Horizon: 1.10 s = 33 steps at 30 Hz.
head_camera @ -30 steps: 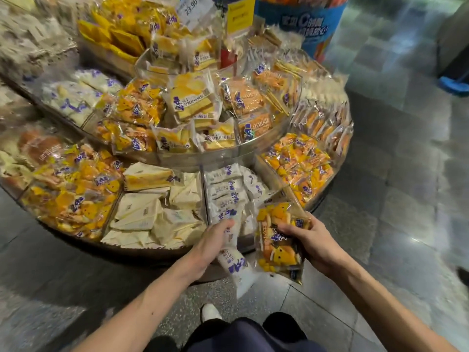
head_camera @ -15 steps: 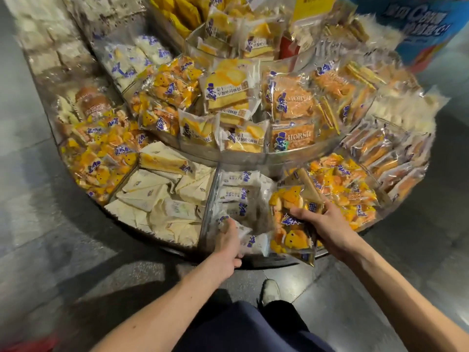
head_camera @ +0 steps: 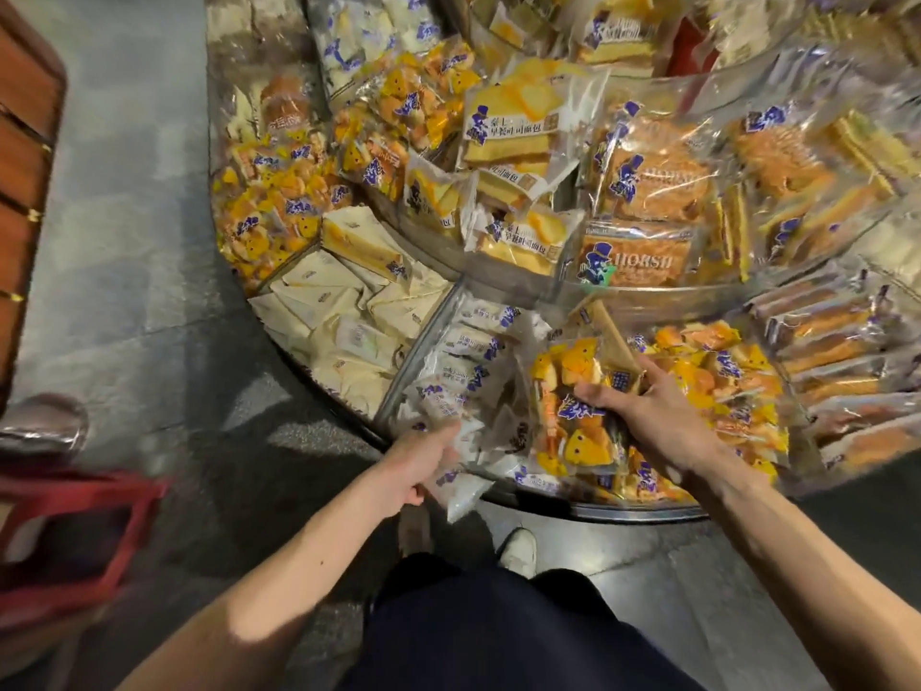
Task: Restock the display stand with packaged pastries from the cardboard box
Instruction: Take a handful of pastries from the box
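The round tiered display stand (head_camera: 643, 511) fills the upper right, its compartments packed with wrapped pastries. My right hand (head_camera: 648, 421) grips a clear bag of yellow-orange pastries (head_camera: 573, 416) and holds it over the front compartment edge, beside more bags of the same kind (head_camera: 732, 386). My left hand (head_camera: 418, 466) is closed on a white pastry packet (head_camera: 461, 491) that hangs over the stand's front rim, next to the compartment of white packets (head_camera: 463, 351). No cardboard box is in view.
A red plastic crate (head_camera: 75, 536) sits on the floor at lower left, blurred. A wooden bench or shelf (head_camera: 25, 157) runs along the left edge, with a round metal object (head_camera: 42, 426) below it. My feet stand close against the stand's base on grey tiles.
The view has swung left and down toward the stand. My right hand has carried the yellow bag further over the front compartment. My left hand still holds the white packet at the rim.
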{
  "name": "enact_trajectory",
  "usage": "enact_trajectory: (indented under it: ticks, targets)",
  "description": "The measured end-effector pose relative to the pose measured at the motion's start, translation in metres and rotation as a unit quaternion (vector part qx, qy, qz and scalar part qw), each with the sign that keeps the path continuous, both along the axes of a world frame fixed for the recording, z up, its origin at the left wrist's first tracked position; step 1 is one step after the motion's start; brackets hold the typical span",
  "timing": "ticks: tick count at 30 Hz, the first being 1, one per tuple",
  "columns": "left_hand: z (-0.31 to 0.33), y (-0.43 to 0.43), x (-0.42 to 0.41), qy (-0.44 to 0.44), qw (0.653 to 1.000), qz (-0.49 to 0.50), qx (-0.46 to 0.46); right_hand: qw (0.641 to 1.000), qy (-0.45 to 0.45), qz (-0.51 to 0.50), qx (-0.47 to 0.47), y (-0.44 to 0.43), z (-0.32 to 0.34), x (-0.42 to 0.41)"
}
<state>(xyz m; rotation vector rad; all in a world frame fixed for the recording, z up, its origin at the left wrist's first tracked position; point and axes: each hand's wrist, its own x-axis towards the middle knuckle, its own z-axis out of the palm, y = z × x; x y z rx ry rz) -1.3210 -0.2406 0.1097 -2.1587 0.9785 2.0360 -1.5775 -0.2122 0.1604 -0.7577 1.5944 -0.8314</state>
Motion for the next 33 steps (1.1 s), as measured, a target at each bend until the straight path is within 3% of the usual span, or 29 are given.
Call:
enact_trajectory:
  ticks: [2, 5, 11, 18, 23, 26, 31, 33]
  targets:
    - [-0.002, -0.001, 0.003, -0.018, 0.995, -0.074, -0.06, 1.0, -0.009, 0.0, 0.0, 0.001, 0.002, 0.003]
    - [-0.004, -0.007, 0.001, -0.057, 0.957, -0.216, -0.184, 1.0, -0.016, -0.02, 0.002, 0.003, 0.007, 0.008]
    - [-0.015, -0.032, -0.012, -0.048, 0.916, -0.338, -0.209, 0.998, -0.028, -0.064, 0.004, 0.019, 0.014, 0.011]
    - [-0.012, -0.046, -0.012, 0.047, 0.909, -0.353, -0.215, 0.992, -0.04, -0.121, -0.002, 0.041, 0.008, 0.022]
    - [-0.028, -0.068, 0.005, -0.066, 0.842, -0.393, -0.363, 0.984, -0.046, -0.171, -0.012, 0.049, 0.017, 0.039]
    - [-0.041, -0.072, 0.013, -0.095, 0.811, -0.456, -0.353, 0.979, -0.058, -0.195, -0.015, 0.051, 0.014, 0.047]
    - [-0.039, -0.077, 0.018, -0.094, 0.785, -0.499, -0.353, 0.966, -0.085, -0.244, -0.03, 0.054, 0.009, 0.055]
    - [-0.033, -0.084, 0.015, -0.067, 0.808, -0.461, -0.361, 0.957, -0.101, -0.272, -0.03, 0.055, 0.011, 0.055]
